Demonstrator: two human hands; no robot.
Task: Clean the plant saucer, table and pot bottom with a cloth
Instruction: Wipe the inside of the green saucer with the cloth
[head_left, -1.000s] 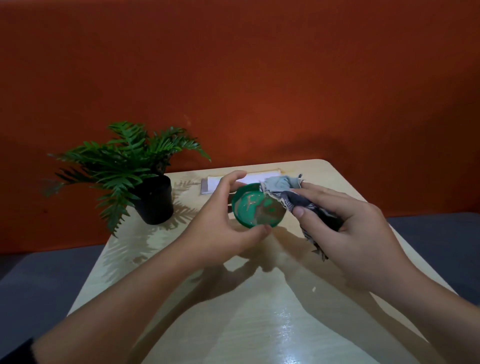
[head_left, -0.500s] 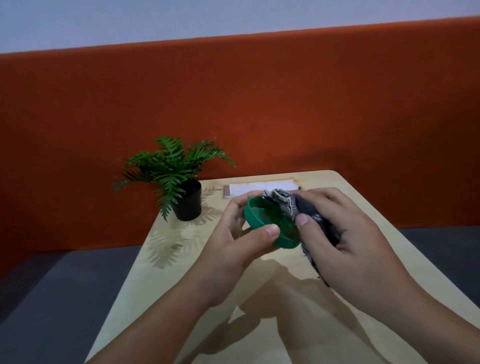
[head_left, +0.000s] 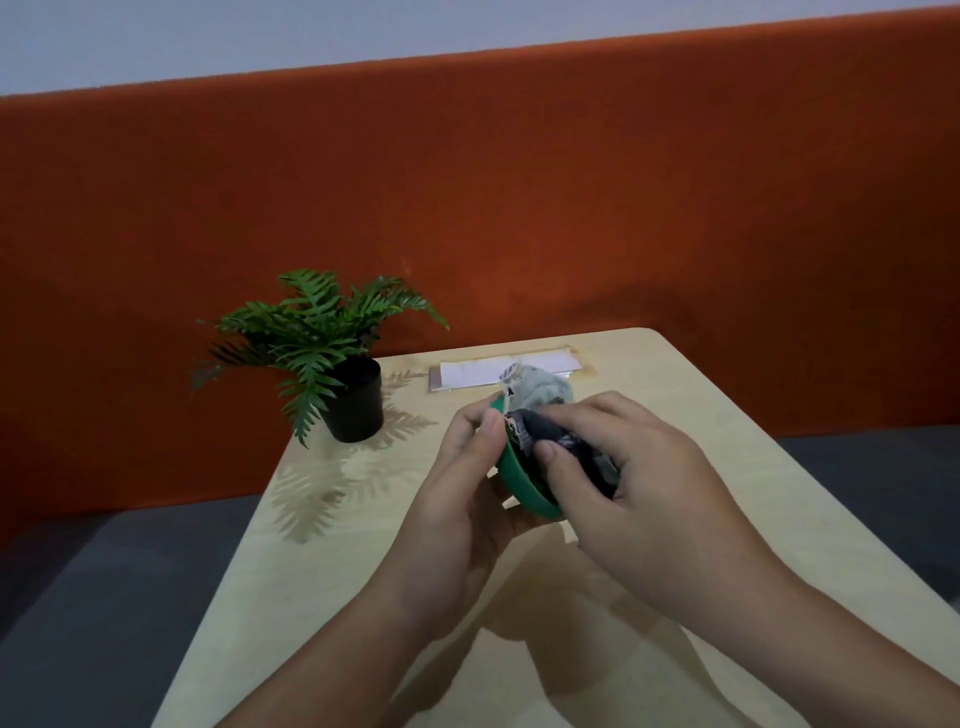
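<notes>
Here, left grip (head_left: 470, 499) curled round tilted green plant saucer (head_left: 519, 480) above table (head_left: 332, 519), right grip (head_left: 639, 493) pinching bunched grey cloth (head_left: 543, 392) into it

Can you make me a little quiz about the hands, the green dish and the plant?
1. True or false: the left hand holds the green saucer up off the table.
2. What does the right hand press into the saucer? A) cloth B) sponge C) brush
3. Fill in: the potted plant stands to the ___ of the hands.

Key: 1 true; 2 A; 3 left
</notes>
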